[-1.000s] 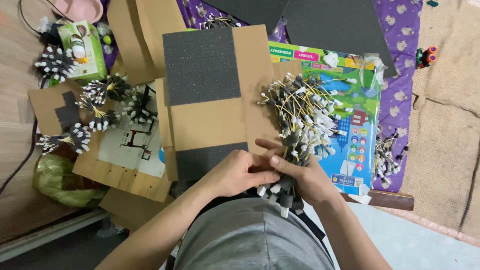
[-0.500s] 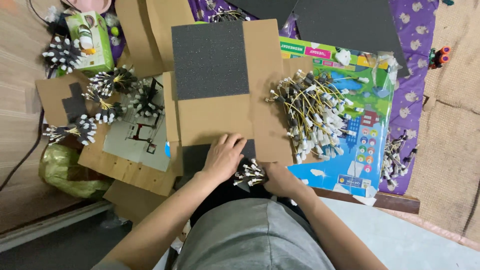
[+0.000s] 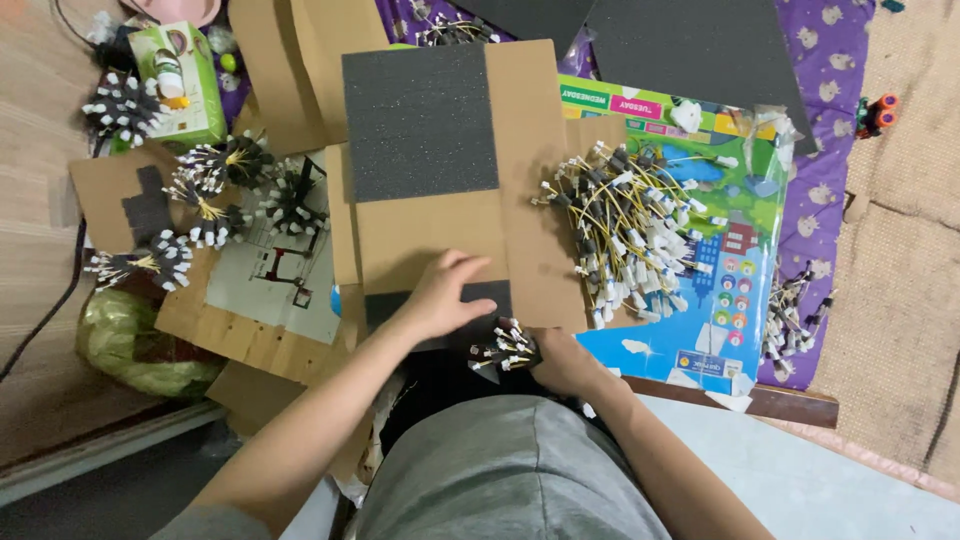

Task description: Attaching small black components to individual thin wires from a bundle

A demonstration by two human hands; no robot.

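Wooden floor (image 3: 40,250) on your left and a purple patterned cloth (image 3: 860,180) on your right carry the work, and over them lie several brown cardboard sheets. Your left hand (image 3: 440,295) rests flat, with the fingers spread, on the lower dark foam pad (image 3: 480,298) of the cardboard panel (image 3: 530,180) in front of you; it holds nothing, it only presses. Your right hand (image 3: 565,362) is closed around a small bundle of short cables (image 3: 505,350) with white ends. This bundle lies just to the left of the right grip, and its white tips point to the left and a little away from you, toward the edge of the lower foam pad, which is just beside them. So the right hand is the nearer one to the bundle, and the left hand is just above it on the pad. I count two foam pads on this panel: the big upper foam pad (image 3: 420,120) and the lower one, partly hidden under your hand. One large loose heap of yellow cables (image 3: 630,230) lies to the right on a colourful printed poster (image 3: 720,300), with its long axis going away from you. On the left I count about five finished round bundles (image 3: 215,180), and one green box (image 3: 185,80) stands behind them.
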